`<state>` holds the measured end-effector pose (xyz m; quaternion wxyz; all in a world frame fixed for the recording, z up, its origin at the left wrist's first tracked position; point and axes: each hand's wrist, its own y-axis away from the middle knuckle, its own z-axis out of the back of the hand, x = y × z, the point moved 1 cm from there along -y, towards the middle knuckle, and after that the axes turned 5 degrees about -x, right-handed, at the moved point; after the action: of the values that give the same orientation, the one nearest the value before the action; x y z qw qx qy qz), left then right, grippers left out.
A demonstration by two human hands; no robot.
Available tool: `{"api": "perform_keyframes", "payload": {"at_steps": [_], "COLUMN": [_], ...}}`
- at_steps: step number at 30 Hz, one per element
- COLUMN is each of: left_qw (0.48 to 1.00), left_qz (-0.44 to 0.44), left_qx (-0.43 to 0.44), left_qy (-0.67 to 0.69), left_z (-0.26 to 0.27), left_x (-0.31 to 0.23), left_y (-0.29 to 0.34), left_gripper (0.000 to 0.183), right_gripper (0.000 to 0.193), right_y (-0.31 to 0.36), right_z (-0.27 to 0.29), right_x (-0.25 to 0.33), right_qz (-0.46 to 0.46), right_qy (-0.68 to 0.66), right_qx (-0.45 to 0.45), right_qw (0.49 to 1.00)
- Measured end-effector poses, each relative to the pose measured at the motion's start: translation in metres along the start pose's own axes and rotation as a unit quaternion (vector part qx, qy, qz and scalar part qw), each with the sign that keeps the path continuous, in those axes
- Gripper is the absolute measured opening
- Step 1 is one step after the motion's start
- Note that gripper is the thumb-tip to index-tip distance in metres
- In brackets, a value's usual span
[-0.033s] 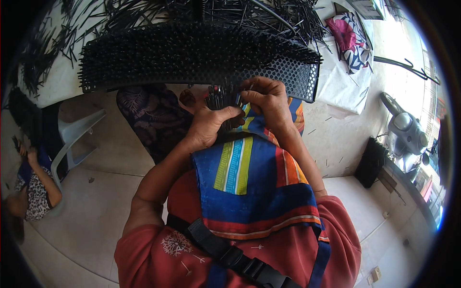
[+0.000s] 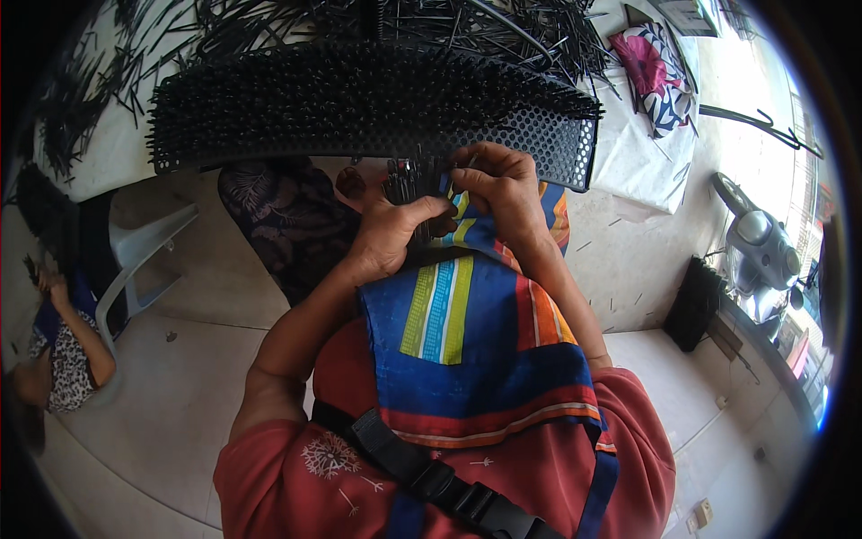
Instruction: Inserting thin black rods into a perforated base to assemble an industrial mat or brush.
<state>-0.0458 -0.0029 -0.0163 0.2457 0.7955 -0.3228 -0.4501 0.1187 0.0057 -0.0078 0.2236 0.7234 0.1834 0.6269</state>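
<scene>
My left hand [image 2: 393, 232] is closed round an upright bundle of thin dark rods [image 2: 410, 182], its thumb lying across them. A small red spot shows among the rods' upper ends. Just right of the bundle, my right hand [image 2: 505, 193] has thumb and forefinger pinched together at the rods; what lies between those fingertips is too small to make out. Beyond both hands stands a black perforated rack [image 2: 555, 144], packed with upright dark rods [image 2: 341, 103] except toward its right end, where bare holes show.
Loose dark rods [image 2: 503, 31] lie heaped on the white-covered table [image 2: 642, 162] behind the rack. A flower-patterned cloth [image 2: 660, 81] is at the far right. To the left, another person [image 2: 76, 359] is near a pale plastic chair [image 2: 135, 260]. A motorbike [image 2: 759, 242] stands at right.
My right fingertips have shifted very slightly at the rods, and the left thumb a little too. The rack and the rest look the same.
</scene>
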Motion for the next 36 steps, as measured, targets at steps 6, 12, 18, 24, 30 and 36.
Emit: {"api": "perform_keyframes", "payload": {"at_steps": [6,12,18,24,30,36], "left_qw": [0.995,1.0,0.999,0.997,0.995,0.996], "left_qz": [-0.035,-0.003,-0.004,-0.066,0.043,0.055], "left_qx": [-0.082,-0.016,0.026,-0.049,-0.079,-0.015], "left_qy": [-0.031,0.003,-0.024,-0.001,-0.041,-0.062], "left_z": [0.005,-0.001,0.001,-0.006,0.014,0.018], "left_x": [0.003,0.004,0.008,0.014,0.008,0.026], "left_y": [-0.01,-0.009,-0.008,-0.006,-0.002,0.008], "left_gripper": [0.02,0.019,0.018,0.018,0.017,0.019], "right_gripper": [0.009,0.008,0.006,0.003,0.008,0.013], "right_y": [0.016,0.007,0.004,0.01,0.01,-0.01], "right_z": [0.005,0.004,0.007,0.002,0.013,0.018], "right_x": [0.004,0.005,0.002,-0.003,0.001,0.01], "right_qz": [0.225,-0.008,-0.016,0.01,0.211,0.358], "right_qy": [0.034,0.082,0.078,0.039,-0.005,0.112], "right_qx": [-0.185,-0.078,-0.016,-0.049,-0.189,-0.214], "right_qw": [0.956,0.994,0.997,0.998,0.959,0.902]}}
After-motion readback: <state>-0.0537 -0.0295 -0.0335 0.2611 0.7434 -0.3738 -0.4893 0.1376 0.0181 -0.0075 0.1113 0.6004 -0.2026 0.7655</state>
